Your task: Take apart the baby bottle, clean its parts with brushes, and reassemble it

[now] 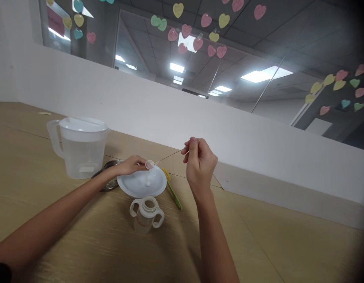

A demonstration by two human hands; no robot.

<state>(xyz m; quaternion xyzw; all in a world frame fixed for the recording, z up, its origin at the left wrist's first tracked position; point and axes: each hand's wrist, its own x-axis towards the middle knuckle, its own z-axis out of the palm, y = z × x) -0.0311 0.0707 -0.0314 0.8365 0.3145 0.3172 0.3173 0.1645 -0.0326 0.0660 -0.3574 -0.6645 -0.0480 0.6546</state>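
My left hand (131, 165) pinches a small round translucent cup-like piece (149, 164) over a white bowl (127, 184). My right hand (200, 161), higher and to the right, is closed on a thin wire-like rod (170, 155). The rod slants down to the left, and its tip reaches the opening of the small piece. Something whitish shows beneath the piece inside the bowl; I cannot tell what. In front of the bowl stands a two-handled translucent baby bottle (143, 220), its top uncovered.
A clear lidded pitcher (84, 153) stands at the left. Between it and the bowl lies a round metal dish (111, 184), partly behind my left forearm. A green-handled brush (174, 195) with a yellow end lies right of the bowl. A white wall (158, 114) bounds the wooden table.
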